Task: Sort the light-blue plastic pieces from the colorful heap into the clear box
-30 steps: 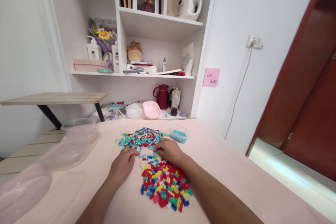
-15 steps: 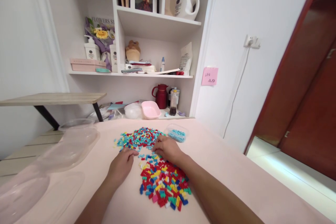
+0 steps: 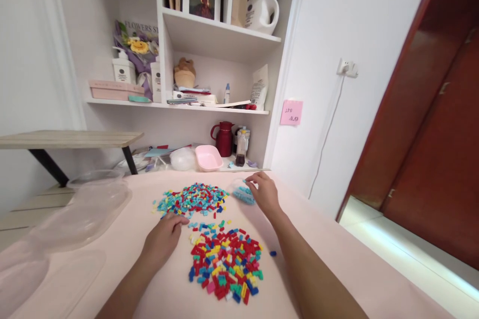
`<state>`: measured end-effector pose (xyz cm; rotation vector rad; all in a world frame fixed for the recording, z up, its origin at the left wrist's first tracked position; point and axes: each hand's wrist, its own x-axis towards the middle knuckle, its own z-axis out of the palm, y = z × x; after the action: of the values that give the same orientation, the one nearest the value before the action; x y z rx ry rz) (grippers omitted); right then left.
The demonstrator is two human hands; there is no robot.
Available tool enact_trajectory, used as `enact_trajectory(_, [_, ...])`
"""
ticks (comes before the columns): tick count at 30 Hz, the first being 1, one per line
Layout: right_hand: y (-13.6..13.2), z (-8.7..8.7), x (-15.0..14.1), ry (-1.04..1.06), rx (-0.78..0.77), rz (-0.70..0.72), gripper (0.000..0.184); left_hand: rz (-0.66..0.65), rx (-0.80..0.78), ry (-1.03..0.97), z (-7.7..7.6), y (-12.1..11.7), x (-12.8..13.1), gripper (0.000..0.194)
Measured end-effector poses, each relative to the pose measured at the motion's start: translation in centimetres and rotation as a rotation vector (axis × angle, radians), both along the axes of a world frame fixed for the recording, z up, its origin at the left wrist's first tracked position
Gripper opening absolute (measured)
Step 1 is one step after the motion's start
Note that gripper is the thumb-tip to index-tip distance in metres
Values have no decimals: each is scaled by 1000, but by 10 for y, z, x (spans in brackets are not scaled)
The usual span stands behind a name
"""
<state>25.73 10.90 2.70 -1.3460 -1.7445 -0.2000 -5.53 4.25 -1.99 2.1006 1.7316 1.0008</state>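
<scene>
Over a clear tub (image 3: 247,201) of light-blue bricks (image 3: 242,192), right hand (image 3: 265,192) pinches one small blue piece (image 3: 244,181); beside the farther multicoloured heap (image 3: 195,198), left hand (image 3: 164,234) rests loosely curled, contents unseen; nearer, second heap (image 3: 226,263); beyond, pink basin (image 3: 208,158).

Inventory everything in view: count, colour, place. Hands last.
Far brick pile: 1, multicoloured, table back
Near brick pile: 1, multicoloured, table front
Loose bricks: several, mixed colours, between and beside piles
Small container: 1, clear, right of far pile
Container bricks: many, light blue, inside
Table: 1, pink, centre
Plastic pieces: several, clear, table left
Basin: 1, pink, behind table
Jug: 1, red, right of basin
Bottle: 1, dark liquid, beside jug
Shelves: 1 unit, white, back, loaded
Note: 1, pink, wall
Socket: 1, white, right wall
Door: 1, red, right
Stand: 1, wood-toned, left
Left hand: 1, by far pile
Right hand: 1, at container
</scene>
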Motion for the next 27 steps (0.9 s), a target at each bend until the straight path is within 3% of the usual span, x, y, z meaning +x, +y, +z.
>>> enact_trajectory(3, [3, -5, 13, 19, 17, -116, 15, 6, -2, 1, 0, 0, 0, 31])
enact_trajectory(8, [1, -5, 3, 53, 6, -85, 23, 7, -1, 3, 0, 0, -1, 31])
enact_trajectory(10, [-4, -3, -10, 73, -27, 58, 22, 6, -1, 0, -1, 0, 0, 31])
enact_trajectory(14, [-22, -3, -44, -33, -191, 476, 20, 6, 1, -9, -1, -1, 0, 32])
enact_trajectory(18, [-35, -10, -68, -219, -342, 688, 18, 4, -1, -9, -1, -1, 0, 31])
enact_trajectory(27, [-30, -22, -76, -344, -390, 521, 16, 3, -3, -6, 0, -1, 1, 32])
